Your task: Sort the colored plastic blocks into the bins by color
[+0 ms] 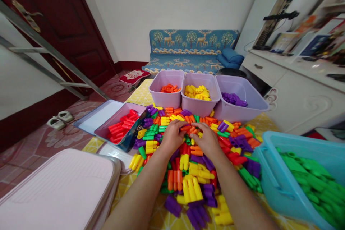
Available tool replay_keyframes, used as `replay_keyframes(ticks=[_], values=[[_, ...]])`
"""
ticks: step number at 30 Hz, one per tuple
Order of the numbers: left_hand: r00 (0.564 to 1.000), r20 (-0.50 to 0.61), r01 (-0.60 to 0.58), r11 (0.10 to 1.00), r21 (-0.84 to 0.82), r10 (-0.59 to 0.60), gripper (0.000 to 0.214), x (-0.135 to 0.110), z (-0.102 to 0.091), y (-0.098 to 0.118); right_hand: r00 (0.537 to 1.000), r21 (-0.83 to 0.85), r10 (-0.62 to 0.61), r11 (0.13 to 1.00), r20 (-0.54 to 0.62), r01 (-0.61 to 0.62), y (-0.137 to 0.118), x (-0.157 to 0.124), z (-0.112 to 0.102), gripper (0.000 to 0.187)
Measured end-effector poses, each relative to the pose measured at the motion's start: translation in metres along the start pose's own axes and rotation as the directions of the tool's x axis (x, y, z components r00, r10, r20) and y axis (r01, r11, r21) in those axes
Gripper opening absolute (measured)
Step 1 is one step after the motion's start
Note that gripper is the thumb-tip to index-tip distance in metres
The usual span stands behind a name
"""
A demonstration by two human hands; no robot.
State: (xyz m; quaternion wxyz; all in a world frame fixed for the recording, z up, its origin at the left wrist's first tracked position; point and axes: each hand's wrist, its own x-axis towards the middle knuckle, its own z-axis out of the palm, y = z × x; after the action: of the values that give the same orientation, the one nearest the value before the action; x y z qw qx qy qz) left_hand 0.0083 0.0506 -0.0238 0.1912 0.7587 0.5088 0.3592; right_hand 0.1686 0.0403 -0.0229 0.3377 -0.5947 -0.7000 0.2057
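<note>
A heap of plastic tube blocks (188,172) in red, orange, yellow, green and purple covers the yellow tablecloth (140,97). Both hands meet at the heap's far middle. My left hand (172,134) and my right hand (206,140) are both curled, with fingertips closed on a cluster of orange blocks (190,129) between them. Behind the heap stand three lilac bins: one with orange blocks (166,93), one with yellow blocks (199,97), one with purple blocks (239,100).
A lilac bin of red blocks (121,125) sits at left on a blue-edged lid. A light blue bin of green blocks (304,176) is at right. A pink lid (59,187) lies near left. Sofa, white cabinet and dark door surround the table.
</note>
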Motion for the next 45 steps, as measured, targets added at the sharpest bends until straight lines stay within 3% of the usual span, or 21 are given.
replay_keyframes(ticks=[4,9,16,21,26,35,45], values=[[1.000,0.013,0.025,0.999,0.025,-0.025,0.034,0.000,-0.001,0.001,1.000,-0.014,0.022,1.000,-0.017,-0.023,0.000,0.000,0.002,0.041],[1.000,0.011,0.021,0.997,0.077,-0.022,0.033,0.000,0.002,-0.001,0.998,-0.023,0.008,1.000,-0.058,-0.010,0.002,0.000,0.004,0.025],[0.997,-0.057,0.047,0.998,-0.050,-0.049,0.026,0.002,0.002,-0.003,0.991,0.078,0.027,0.997,-0.132,-0.017,0.001,-0.003,0.003,0.009],[0.988,-0.133,0.056,0.985,-0.162,-0.078,0.024,0.001,0.002,0.000,0.978,0.269,0.091,0.962,-0.190,-0.037,-0.003,-0.004,0.004,0.020],[0.988,-0.113,0.058,0.934,-0.352,-0.104,0.026,0.001,0.000,0.008,0.991,0.434,0.072,0.901,-0.114,-0.016,-0.005,-0.004,0.006,0.035],[0.997,-0.021,0.054,0.869,-0.492,-0.074,0.027,0.000,0.004,0.007,0.988,0.564,0.148,0.820,-0.051,-0.094,-0.008,-0.005,0.005,0.041],[0.992,-0.056,0.075,0.881,-0.467,-0.114,0.023,-0.001,0.005,0.008,0.986,0.532,0.141,0.844,-0.086,-0.075,-0.009,-0.005,0.004,0.036]])
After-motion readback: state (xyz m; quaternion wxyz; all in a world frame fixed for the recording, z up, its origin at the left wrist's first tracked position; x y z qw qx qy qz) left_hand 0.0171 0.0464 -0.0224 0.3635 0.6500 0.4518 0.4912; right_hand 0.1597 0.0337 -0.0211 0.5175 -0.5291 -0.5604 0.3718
